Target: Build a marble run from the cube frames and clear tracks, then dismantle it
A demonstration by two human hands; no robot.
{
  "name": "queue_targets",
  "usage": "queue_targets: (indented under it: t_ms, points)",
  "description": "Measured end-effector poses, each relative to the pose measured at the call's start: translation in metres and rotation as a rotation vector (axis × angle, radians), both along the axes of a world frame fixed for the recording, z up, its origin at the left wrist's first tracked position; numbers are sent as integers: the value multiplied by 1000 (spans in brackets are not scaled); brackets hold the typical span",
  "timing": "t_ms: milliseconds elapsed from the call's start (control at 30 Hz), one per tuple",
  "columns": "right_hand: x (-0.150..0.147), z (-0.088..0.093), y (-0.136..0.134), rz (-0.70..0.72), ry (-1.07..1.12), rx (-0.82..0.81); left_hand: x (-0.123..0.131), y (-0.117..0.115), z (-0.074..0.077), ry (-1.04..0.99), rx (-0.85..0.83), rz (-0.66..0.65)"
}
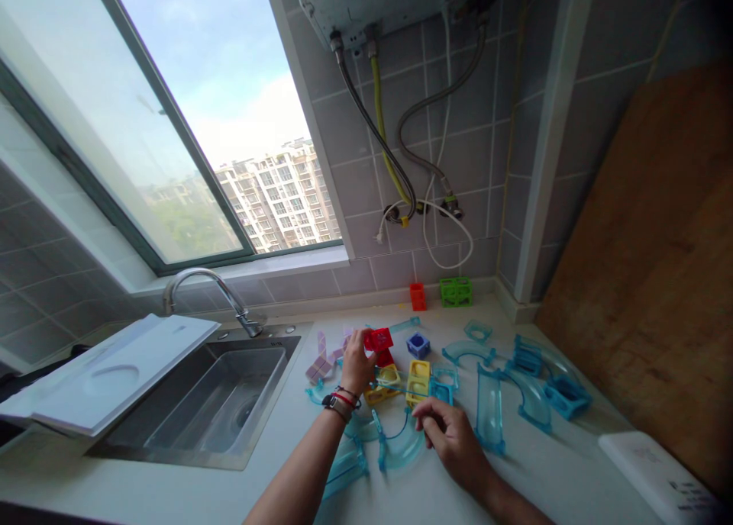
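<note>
My left hand [358, 365], wearing a watch and bands at the wrist, has its fingers closed on a red cube block [380, 339]. A second red block [384, 358] shows just below it, above a yellow block [388, 375]. My right hand [450, 433] is curled, its fingertips close to a clear blue curved track piece [404, 445]; whether they grip anything is hidden. Just beyond those fingers stand another yellow block [418, 380] and a light-blue block [440, 391]. A dark-blue cube [418, 346] sits farther back.
Clear blue track pieces [489, 410] lie at the right, purple blocks [319, 366] at the left. Red [418, 297] and green blocks [456, 291] stand by the wall. A sink [246, 460] is left, a white box [653, 475] and wooden board [647, 265] right.
</note>
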State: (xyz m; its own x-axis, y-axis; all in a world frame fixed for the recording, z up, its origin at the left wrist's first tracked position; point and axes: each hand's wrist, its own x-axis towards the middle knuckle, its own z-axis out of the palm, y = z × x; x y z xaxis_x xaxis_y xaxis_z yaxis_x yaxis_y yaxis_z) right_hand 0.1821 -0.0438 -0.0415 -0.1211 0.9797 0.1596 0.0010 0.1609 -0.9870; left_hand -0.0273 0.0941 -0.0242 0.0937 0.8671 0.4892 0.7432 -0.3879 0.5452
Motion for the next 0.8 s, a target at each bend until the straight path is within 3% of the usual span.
queue_targets:
  t_ms: [333, 467, 567, 800]
  points:
    - [1, 1, 0, 28, -39, 14, 1, -3, 3, 170, 118, -53]
    - [0, 2, 0, 24, -43, 7, -2, 1, 7, 258, 88, -81]
    - [0, 3, 0, 29, -57, 9, -5, 11, 22, 356, -39, -153]
    - [0, 6, 0, 18, -49, -3, -10, 39, 75, 527, -239, -392]
